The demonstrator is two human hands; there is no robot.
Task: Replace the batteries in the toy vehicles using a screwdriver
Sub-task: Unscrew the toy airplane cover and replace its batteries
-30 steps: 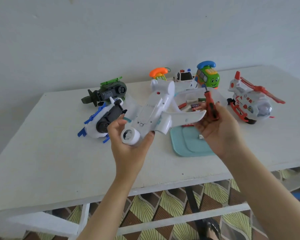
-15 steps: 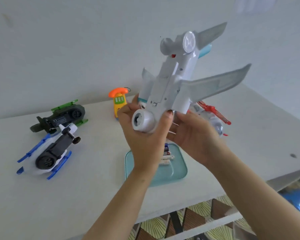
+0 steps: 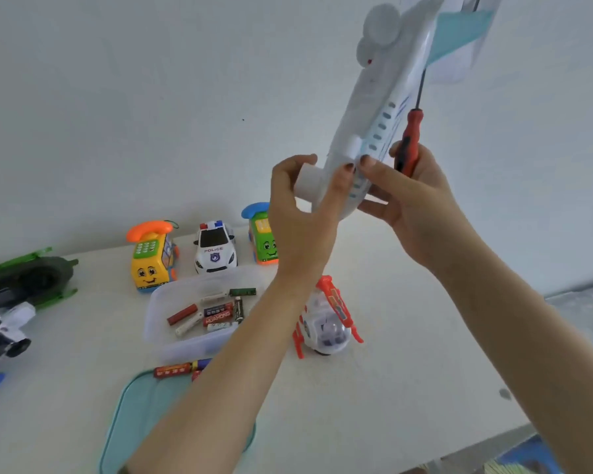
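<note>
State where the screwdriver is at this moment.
Head view, upper right: the screwdriver is gripped in the right hand, its shaft pointing up alongside the plane, high above the table.

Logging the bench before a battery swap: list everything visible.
toy airplane: 1, white, teal, held aloft
screwdriver: 1, red, black, right hand
yellow phone car: 1, yellow, far side
police car: 1, white, beside it
green phone car: 1, green, far side
red helicopter: 1, red, white, centre
green helicopter: 1, green, left
blue helicopter: 1, black, white, left edge
container: 1, clear, centre
batteries: several, mixed, container, lid edge
lid: 1, teal, near edge
left hand: grips toy airplane
right hand: holds screwdriver
</note>
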